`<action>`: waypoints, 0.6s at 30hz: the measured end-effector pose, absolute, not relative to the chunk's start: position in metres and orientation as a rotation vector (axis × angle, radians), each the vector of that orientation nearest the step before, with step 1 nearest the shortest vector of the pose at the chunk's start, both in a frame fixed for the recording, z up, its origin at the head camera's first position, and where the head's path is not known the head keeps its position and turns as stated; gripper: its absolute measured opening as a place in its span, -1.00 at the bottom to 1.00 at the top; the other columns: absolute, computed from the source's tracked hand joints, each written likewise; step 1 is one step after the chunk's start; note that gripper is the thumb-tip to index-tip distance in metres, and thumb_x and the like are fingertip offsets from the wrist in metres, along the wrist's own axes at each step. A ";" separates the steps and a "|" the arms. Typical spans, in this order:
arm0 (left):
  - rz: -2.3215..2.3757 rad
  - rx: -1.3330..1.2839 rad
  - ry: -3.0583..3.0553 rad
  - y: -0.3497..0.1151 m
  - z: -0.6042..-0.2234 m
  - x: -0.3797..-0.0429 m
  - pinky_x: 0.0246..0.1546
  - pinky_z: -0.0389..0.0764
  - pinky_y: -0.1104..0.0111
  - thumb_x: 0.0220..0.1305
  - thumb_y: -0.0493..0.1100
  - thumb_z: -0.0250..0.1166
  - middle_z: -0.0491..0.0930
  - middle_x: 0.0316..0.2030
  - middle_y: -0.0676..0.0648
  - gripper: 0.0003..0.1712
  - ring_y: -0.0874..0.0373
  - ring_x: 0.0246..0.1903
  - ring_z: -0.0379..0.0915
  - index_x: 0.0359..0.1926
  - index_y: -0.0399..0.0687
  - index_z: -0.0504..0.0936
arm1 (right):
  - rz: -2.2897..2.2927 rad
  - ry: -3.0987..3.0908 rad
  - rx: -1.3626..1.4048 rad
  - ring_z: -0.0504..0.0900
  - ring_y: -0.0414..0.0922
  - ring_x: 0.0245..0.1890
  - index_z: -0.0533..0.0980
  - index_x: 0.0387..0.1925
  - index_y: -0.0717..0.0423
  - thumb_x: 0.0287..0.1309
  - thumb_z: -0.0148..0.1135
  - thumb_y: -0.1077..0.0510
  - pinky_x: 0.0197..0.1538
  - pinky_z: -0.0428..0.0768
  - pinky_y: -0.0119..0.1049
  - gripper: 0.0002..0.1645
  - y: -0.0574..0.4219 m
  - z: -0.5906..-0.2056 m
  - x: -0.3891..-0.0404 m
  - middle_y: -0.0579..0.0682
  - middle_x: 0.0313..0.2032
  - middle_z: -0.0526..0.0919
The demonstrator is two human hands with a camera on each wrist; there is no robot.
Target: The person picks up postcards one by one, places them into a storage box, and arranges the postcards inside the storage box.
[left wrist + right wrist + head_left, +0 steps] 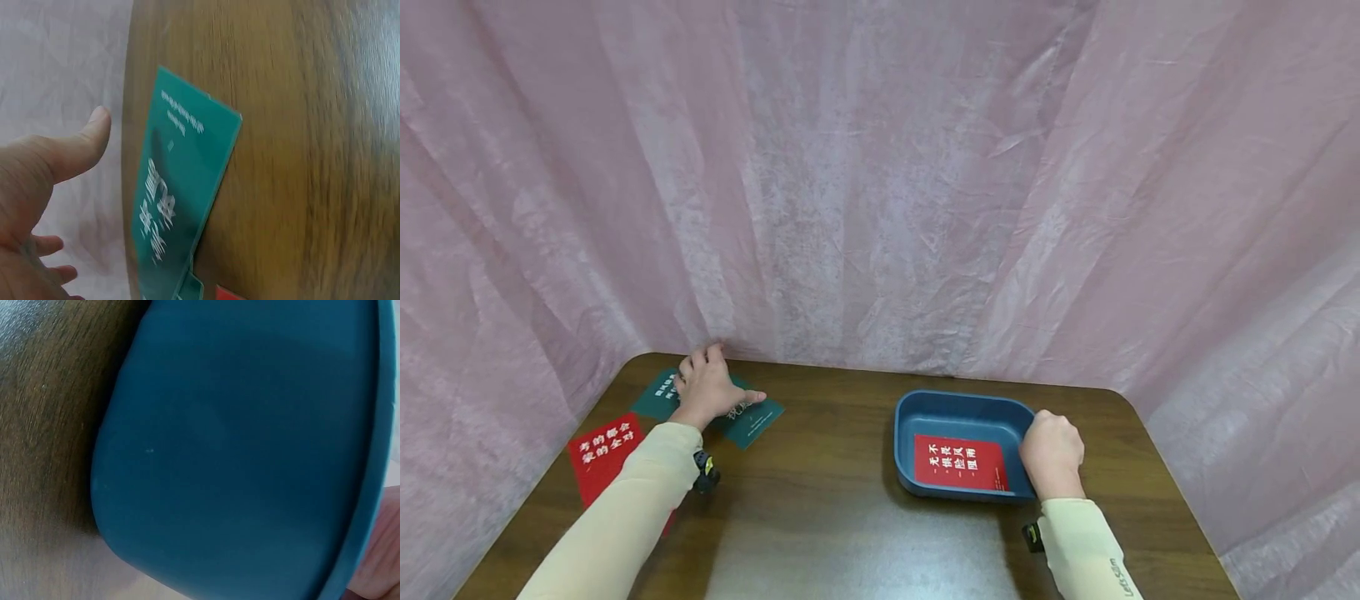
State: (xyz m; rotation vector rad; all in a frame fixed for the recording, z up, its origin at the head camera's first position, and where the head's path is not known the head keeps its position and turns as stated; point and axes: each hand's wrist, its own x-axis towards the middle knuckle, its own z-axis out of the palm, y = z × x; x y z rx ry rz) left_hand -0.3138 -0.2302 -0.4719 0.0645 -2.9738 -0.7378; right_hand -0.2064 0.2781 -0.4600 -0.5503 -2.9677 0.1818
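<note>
1. Left sleeve (632,500): long, pale cream, slightly creased.
2. Left wrist device (706,472): small, black, yellowish marking.
3. Right sleeve (1078,533): matching cream; small dark lettering (1120,577) along forearm.
4. Right wrist device (1033,537): black, yellowish mark.

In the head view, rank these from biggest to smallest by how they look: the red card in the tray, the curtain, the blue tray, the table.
1. Curtain
2. Table
3. Blue tray
4. Red card in the tray

Pale glare whitens the table (835,542) at its near middle; both wrist views look soft.
</note>
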 end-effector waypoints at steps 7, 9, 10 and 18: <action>-0.749 0.156 -3.066 -0.242 -0.473 -0.313 0.09 -0.05 -0.40 -0.17 0.29 0.45 -0.02 0.21 -0.56 0.30 -0.53 0.20 -0.16 0.31 -0.41 -0.05 | 0.184 -2.959 -0.550 0.57 0.19 -0.60 0.54 -0.40 0.41 0.05 0.03 0.26 -0.79 0.37 -0.03 -0.76 0.278 -0.458 -0.208 0.44 -0.45 0.60; -0.749 0.194 -3.090 -0.244 -0.473 -0.313 0.08 0.00 -0.39 -0.16 0.27 0.45 0.00 0.20 -0.58 0.28 -0.53 0.18 -0.12 0.30 -0.41 -0.05 | 0.186 -2.957 -0.549 0.58 0.20 -0.59 0.54 -0.40 0.41 0.05 0.03 0.26 -0.78 0.38 -0.03 -0.75 0.278 -0.458 -0.208 0.44 -0.45 0.60; -0.751 0.211 -3.102 -0.244 -0.474 -0.313 0.07 0.01 -0.39 -0.16 0.26 0.45 0.00 0.20 -0.58 0.28 -0.53 0.18 -0.11 0.30 -0.42 -0.05 | 0.186 -2.957 -0.549 0.58 0.21 -0.59 0.54 -0.40 0.41 0.05 0.03 0.26 -0.78 0.38 -0.03 -0.75 0.278 -0.458 -0.207 0.44 -0.45 0.60; -0.733 0.249 -3.153 -0.250 -0.483 -0.309 0.02 0.13 -0.36 -0.17 0.30 0.44 0.09 0.12 -0.59 0.23 -0.52 0.10 -0.02 0.22 -0.45 0.02 | 0.206 -2.977 -0.564 0.55 0.14 -0.63 0.54 -0.39 0.42 0.06 0.03 0.26 -0.80 0.36 -0.09 -0.75 0.280 -0.456 -0.205 0.42 -0.49 0.59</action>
